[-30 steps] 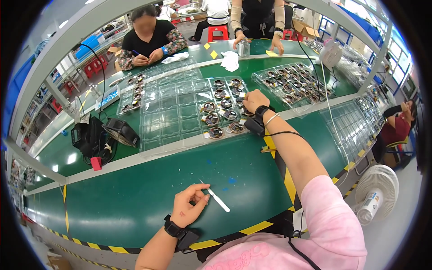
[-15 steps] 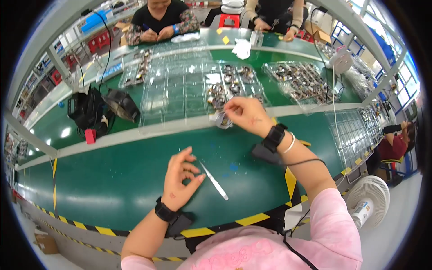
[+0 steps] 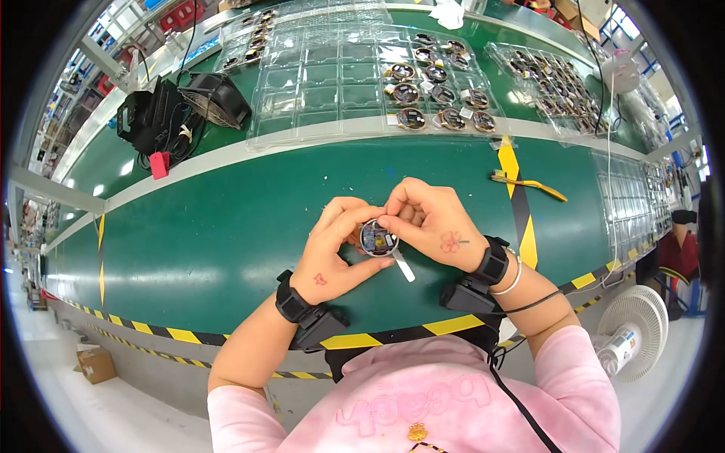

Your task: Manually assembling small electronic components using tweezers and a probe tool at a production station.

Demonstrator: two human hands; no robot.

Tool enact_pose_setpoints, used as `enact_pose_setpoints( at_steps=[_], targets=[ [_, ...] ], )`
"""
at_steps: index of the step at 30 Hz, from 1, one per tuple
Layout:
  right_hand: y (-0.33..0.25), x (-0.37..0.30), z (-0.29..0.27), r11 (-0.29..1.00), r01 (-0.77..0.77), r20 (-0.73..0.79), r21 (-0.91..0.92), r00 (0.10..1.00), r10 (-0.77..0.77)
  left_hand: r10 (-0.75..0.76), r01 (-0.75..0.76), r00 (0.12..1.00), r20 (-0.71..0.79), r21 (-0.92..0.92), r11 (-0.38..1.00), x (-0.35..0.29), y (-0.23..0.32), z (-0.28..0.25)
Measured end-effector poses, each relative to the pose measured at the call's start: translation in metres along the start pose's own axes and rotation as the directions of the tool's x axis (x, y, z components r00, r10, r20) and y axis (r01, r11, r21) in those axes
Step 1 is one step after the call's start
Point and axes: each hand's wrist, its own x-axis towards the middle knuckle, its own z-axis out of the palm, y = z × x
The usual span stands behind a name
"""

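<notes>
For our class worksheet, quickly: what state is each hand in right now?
Left hand: closed, holding the round module.
Right hand: closed, pinching at the round module's upper rim.

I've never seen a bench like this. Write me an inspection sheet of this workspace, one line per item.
Surface: green worktop with a few white specks; yellow-black tape along the near edge.
Job's things: round electronic part between the hands; clear tray beyond, with similar parts toward its right side.
Clutter: yellow brush at right; white handle beside the round part; black equipment at left.
Hands: left hand grips the part; right hand meets its upper edge, exact grip unclear.
Cables: black cable by the right wrist.
Surroundings: white fan at lower right; cardboard box on the floor at left.
</notes>
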Motion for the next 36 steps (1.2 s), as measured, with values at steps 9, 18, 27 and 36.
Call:
enact_pose_setpoints(
  at_steps=[9,18,27,36],
  targets=[
    [0.015,-0.003,0.007,0.997,0.066,-0.037,0.032,0.997,-0.065,-0.117,0.116,0.993,-0.005,-0.046,0.992,0.000,-0.003,-0.001],
    [0.019,-0.005,0.010,0.905,0.309,-0.041,-0.294,0.942,-0.334,-0.183,0.168,0.982,-0.048,-0.227,0.959,0.002,-0.004,0.005],
    [0.017,-0.006,0.014,0.788,0.318,-0.057,-0.527,0.912,-0.406,-0.050,0.062,0.986,-0.157,0.077,0.995,0.001,-0.004,0.009],
    [0.022,-0.002,0.018,0.848,0.246,-0.069,-0.470,0.947,-0.313,-0.091,0.106,0.983,-0.161,0.086,0.991,0.002,-0.008,0.009]
  ],
)
